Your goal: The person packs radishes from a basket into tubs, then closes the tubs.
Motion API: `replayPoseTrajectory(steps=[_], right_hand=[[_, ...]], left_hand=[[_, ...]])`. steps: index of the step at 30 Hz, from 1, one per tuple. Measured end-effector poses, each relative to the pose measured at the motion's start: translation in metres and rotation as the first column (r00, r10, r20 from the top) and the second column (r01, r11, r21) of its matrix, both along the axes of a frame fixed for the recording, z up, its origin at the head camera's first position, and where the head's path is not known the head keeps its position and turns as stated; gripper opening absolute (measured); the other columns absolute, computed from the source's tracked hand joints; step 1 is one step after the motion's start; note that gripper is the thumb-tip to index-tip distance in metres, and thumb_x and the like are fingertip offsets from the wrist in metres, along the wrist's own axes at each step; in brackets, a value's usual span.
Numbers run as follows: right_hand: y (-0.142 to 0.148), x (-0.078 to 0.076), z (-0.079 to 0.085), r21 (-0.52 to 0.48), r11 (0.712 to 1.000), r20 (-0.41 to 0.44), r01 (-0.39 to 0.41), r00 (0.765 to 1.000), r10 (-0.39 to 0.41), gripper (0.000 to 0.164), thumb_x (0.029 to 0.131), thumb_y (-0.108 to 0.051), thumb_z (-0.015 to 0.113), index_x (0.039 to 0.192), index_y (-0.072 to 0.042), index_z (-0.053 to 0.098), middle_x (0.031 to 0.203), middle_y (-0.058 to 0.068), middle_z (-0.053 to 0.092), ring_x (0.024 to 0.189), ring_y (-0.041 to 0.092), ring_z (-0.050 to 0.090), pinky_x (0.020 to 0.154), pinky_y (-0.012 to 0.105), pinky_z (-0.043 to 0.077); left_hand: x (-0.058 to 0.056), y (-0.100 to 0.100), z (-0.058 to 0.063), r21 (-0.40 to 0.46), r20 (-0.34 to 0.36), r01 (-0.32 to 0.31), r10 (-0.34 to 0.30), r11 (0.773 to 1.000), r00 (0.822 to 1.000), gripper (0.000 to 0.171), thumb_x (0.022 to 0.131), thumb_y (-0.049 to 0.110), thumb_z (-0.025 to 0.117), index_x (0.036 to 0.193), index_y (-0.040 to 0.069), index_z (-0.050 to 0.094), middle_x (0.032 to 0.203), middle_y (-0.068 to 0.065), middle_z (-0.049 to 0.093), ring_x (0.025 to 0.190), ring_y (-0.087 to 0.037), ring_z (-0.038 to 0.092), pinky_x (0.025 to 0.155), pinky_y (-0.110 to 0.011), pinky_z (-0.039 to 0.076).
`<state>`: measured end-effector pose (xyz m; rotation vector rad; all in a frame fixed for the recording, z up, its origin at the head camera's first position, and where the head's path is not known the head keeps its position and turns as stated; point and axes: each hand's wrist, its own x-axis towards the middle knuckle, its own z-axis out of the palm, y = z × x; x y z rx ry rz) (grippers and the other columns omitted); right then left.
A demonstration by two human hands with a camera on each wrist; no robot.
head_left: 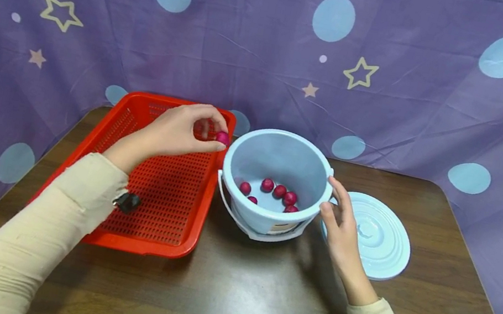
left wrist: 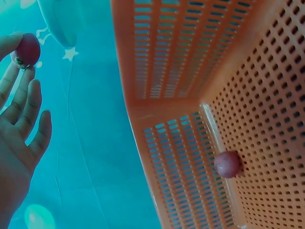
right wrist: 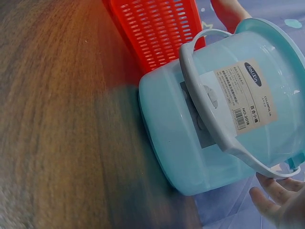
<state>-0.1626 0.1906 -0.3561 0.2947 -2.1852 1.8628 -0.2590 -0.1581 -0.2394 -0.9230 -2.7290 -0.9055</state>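
Observation:
Between thumb and fingertips, my left hand (head_left: 180,130) pinches a small round magenta radish (head_left: 222,138) over the right rim of the red basket. The left wrist view shows brownish-green bits at the end of that radish (left wrist: 27,50). Just right of it stands a light blue bucket (head_left: 266,217), upright, with several radishes (head_left: 279,192) on its floor. My right hand (head_left: 342,229) rests its fingertips against the bucket's right rim, near the handle joint, fingers loosely spread. Inside the red basket (head_left: 164,249) lies another radish (left wrist: 228,164), seen in the left wrist view.
A round light blue lid (head_left: 380,239) lies on the brown wooden table (head_left: 226,298) to the right of the bucket, behind my right hand. The bucket's pale handle (right wrist: 202,102) hangs down at the front over a printed label (right wrist: 248,98). A purple patterned curtain (head_left: 262,41) hangs behind.

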Motion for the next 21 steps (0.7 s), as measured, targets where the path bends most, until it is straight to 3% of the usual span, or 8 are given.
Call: replayPoseTrajectory(steps=[10,21], right_hand=[[0.000,0.000,0.001,-0.011,1.000,0.000,0.002,1.000,-0.002,0.050,0.102,-0.009,0.050,0.151,-0.012,0.039,0.145,0.013,0.045,0.114,0.016,0.056,0.094,0.020,0.045],[-0.001,0.000,0.001,-0.013,1.000,0.008,-0.002,1.000,0.002,0.049,0.103,-0.010,0.050,0.151,-0.012,0.039,0.146,0.014,0.044,0.113,0.016,0.057,0.093,0.019,0.045]], left_hand=[[0.005,0.017,0.002,-0.009,-0.036,0.092,-0.092,0.996,0.995,0.027,0.080,0.032,0.083,0.101,0.024,0.067,0.085,0.008,0.060,0.076,-0.009,0.055,0.067,-0.031,0.047],[0.008,0.030,-0.003,-0.076,-0.006,0.113,-0.114,0.991,0.993,0.027,0.081,0.039,0.082,0.101,0.028,0.066,0.084,0.005,0.061,0.075,-0.007,0.054,0.064,-0.032,0.045]])
